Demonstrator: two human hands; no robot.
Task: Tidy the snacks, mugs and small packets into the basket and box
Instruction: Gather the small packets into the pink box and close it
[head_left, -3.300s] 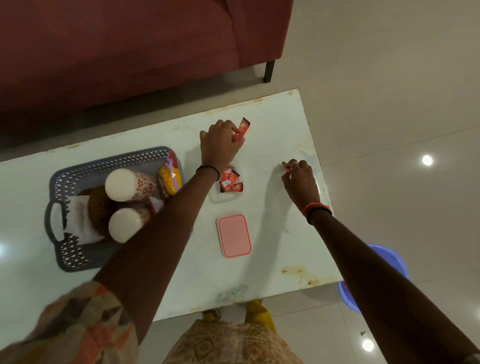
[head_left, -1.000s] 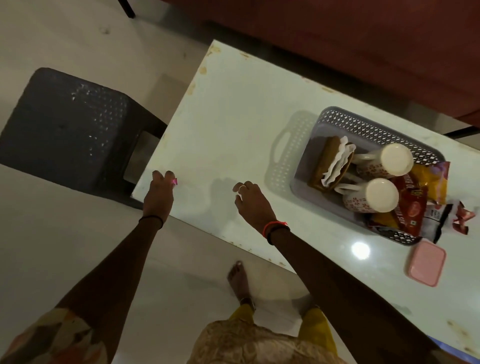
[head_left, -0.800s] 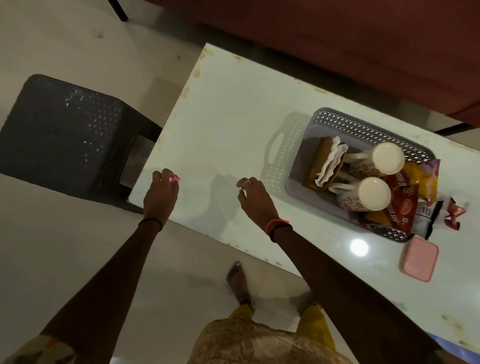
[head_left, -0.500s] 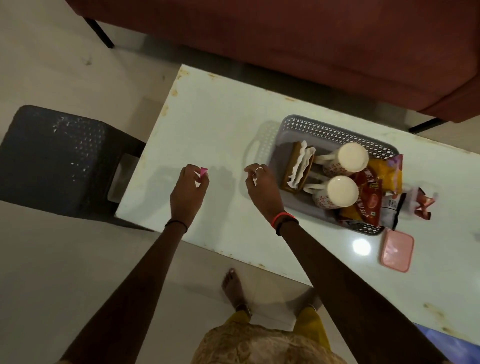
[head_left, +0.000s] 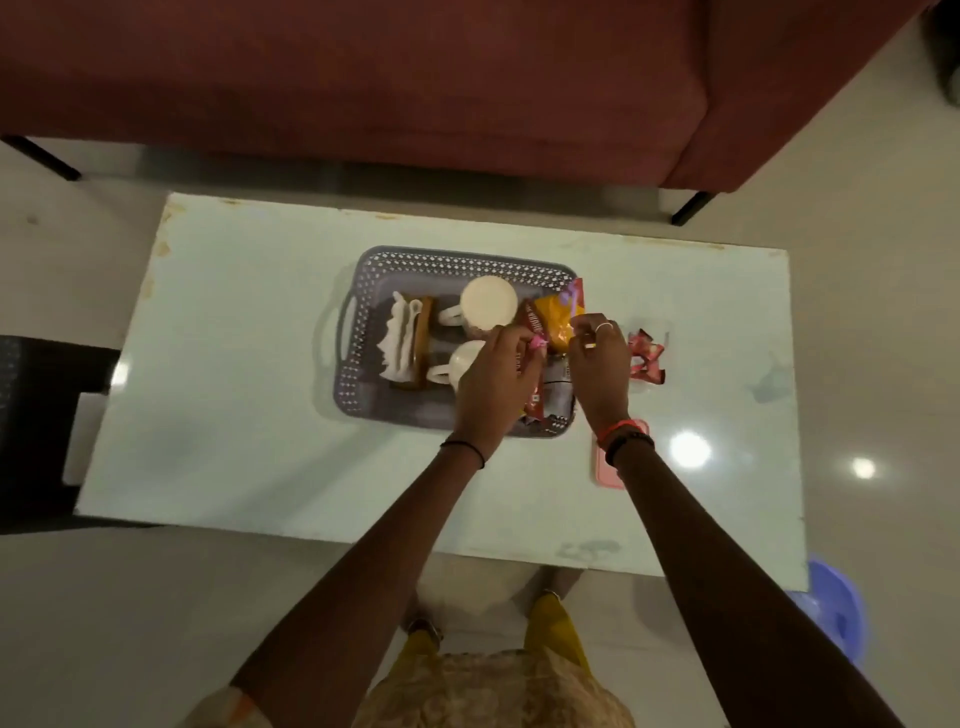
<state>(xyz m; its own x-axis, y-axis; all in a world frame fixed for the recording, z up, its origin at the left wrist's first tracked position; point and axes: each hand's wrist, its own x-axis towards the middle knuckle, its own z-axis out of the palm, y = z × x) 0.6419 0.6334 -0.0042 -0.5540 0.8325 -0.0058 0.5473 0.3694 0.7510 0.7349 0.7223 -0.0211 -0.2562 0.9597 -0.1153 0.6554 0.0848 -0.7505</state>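
A grey perforated basket (head_left: 457, 260) sits mid-table holding two white mugs (head_left: 488, 304), a wooden napkin holder (head_left: 418, 343) and snack bags (head_left: 558, 317). My left hand (head_left: 493, 379) hovers over the basket's right part, its fingertips pinched on a small pink packet (head_left: 175, 341). Beside it, my right hand (head_left: 597, 364) has its fingers curled; whether they hold anything is unclear. A clear box (head_left: 660, 332) with red packets (head_left: 644, 356) stands right of the basket. Its pink lid (head_left: 605, 470) lies under my right wrist.
A dark red sofa (head_left: 363, 78) runs along the table's far side. A black plastic stool (head_left: 31, 426) stands at the left end, a blue stool (head_left: 836, 608) at the near right corner. My feet are by the table's near edge (head_left: 311, 535).
I have turned from the table's left end to its middle. Both hands moved right to above the basket, the left one still pinching the pink packet.
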